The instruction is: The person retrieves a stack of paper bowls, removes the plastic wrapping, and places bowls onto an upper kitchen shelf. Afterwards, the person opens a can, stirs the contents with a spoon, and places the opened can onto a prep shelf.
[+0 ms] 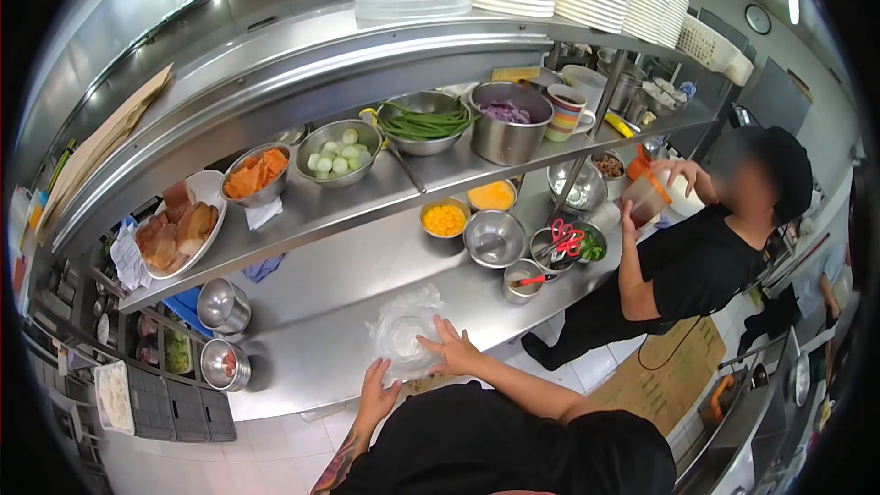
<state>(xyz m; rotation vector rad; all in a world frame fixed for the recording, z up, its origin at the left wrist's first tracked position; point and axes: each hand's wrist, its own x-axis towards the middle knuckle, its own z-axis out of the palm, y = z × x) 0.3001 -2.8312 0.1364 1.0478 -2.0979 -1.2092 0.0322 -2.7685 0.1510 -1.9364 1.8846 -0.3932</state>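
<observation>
On the steel counter in front of me lies a clear plastic bag, crumpled, with a round shape showing in its middle; whether a bowl or lid is inside I cannot tell. My right hand is open over its right side, fingers spread and their tips touching or just above the plastic. At the counter's front edge, left of the bag, my left hand is open with fingers apart, holding nothing. An empty steel bowl stands behind the bag, beside a bowl of egg yolks.
The raised shelf holds a plate of meat, orange pieces, peeled onions, green beans and a pot. Red scissors stand in a container. At right, a co-worker holds a lidded tub.
</observation>
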